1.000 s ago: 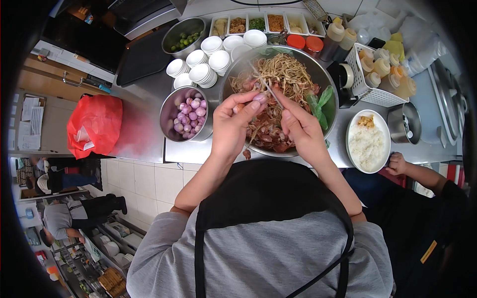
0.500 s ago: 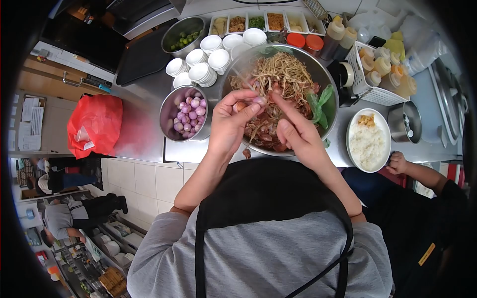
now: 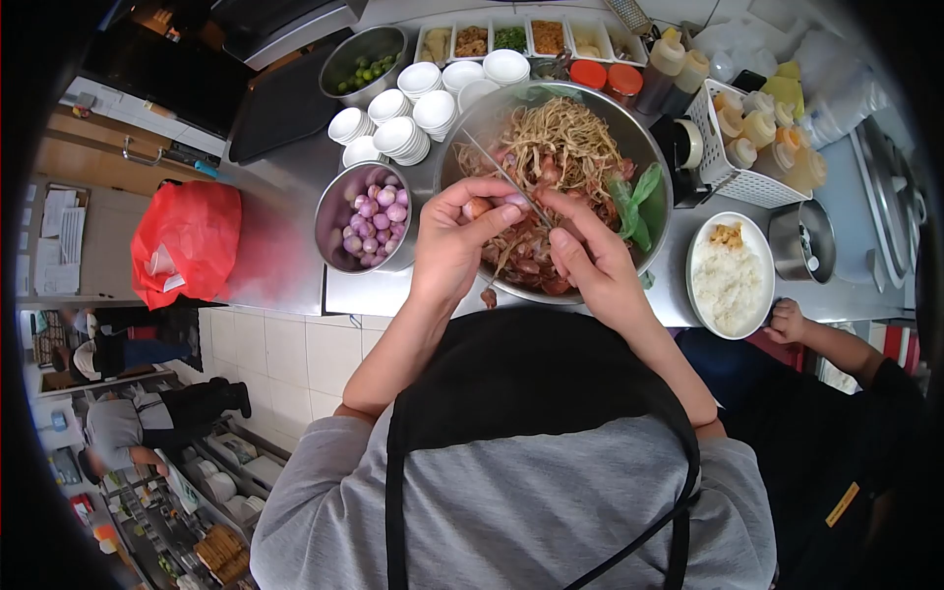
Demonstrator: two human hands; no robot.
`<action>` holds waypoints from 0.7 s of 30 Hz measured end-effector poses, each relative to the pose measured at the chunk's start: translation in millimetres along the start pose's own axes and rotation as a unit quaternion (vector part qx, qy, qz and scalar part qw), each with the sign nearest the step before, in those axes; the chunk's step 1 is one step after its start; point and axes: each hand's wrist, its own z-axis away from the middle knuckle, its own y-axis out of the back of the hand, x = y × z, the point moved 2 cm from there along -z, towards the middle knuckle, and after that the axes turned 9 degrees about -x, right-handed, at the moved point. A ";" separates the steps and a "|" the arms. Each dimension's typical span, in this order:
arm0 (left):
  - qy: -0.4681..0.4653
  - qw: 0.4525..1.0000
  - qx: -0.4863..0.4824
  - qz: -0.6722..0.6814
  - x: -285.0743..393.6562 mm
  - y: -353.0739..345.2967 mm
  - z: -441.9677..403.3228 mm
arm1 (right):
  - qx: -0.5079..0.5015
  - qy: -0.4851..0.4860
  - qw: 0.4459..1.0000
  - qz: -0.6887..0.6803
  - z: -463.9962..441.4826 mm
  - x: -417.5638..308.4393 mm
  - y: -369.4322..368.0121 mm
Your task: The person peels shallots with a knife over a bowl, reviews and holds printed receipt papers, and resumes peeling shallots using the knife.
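Over a large steel bowl (image 3: 661, 147) of shallot skins and dried roots, my left hand (image 3: 454, 236) pinches a small brown-skinned shallot (image 3: 476, 208). My right hand (image 3: 598, 258) holds a thin knife (image 3: 497, 165) between thumb and fingers, its blade slanting up and left across the shallot hand's fingertips. Left of my hands stands a steel pot (image 3: 337, 258) with peeled purple shallots (image 3: 378, 221). A green plastic bag (image 3: 639, 202) lies inside the large bowl's right side.
Stacked white cups (image 3: 401, 138), a pot of limes (image 3: 364, 74) and a condiment tray (image 3: 531, 61) stand behind. To the right are a rice plate (image 3: 730, 280), a bottle basket (image 3: 723, 167) and another person's hand (image 3: 785, 323). A red bag (image 3: 187, 241) sits left.
The knife blade now points up-left, its angle changed from the earlier frames. My right fingers have shifted around the handle. My left hand has barely moved.
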 end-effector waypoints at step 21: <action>0.002 0.761 0.235 -0.605 50.9 135.3 50.6 | -0.006 -0.153 0.988 0.013 22.2 28.0 24.9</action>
